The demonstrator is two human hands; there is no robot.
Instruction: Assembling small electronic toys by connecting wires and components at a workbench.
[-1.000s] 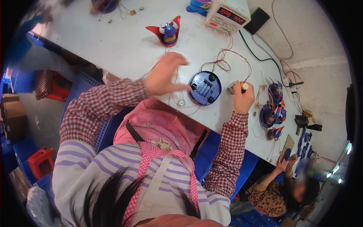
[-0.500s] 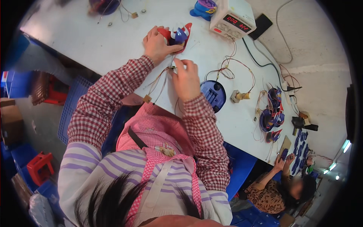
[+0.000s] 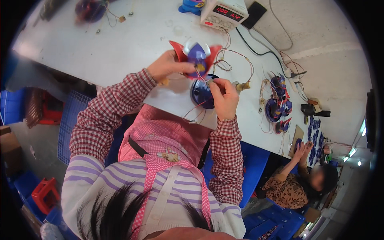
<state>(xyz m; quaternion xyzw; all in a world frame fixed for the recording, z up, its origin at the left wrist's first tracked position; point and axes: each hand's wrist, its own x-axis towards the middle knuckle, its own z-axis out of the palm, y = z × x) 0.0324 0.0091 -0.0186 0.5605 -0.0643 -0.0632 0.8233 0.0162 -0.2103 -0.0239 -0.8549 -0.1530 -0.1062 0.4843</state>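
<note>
A red, purple and white winged plastic toy part (image 3: pixel 197 56) is raised above the white table, held by my left hand (image 3: pixel 168 66) with the thumb across its lower front. Thin wires hang from its underside. My right hand (image 3: pixel 225 96) pinches the end of these wires just below the part; the small piece at their tip is mostly hidden by the fingers. Beneath and between my hands lies a round dark-blue plastic base (image 3: pixel 200 94), partly covered. A brass-coloured fitting (image 3: pixel 243 86) on wires rests right of my right hand.
A white power supply (image 3: pixel 225 15) with a red display stands at the far side, beside a blue toy piece (image 3: pixel 191 7). Several wired purple-red assemblies (image 3: pixel 280 102) lie to the right. A co-worker (image 3: pixel 296 184) sits at the right end. Another purple part (image 3: pixel 91 10) lies far left.
My left hand has lifted the toy part off the table and turned it upright, toward the right. My right hand has moved right with the wires, over the round base. The view has shifted.
</note>
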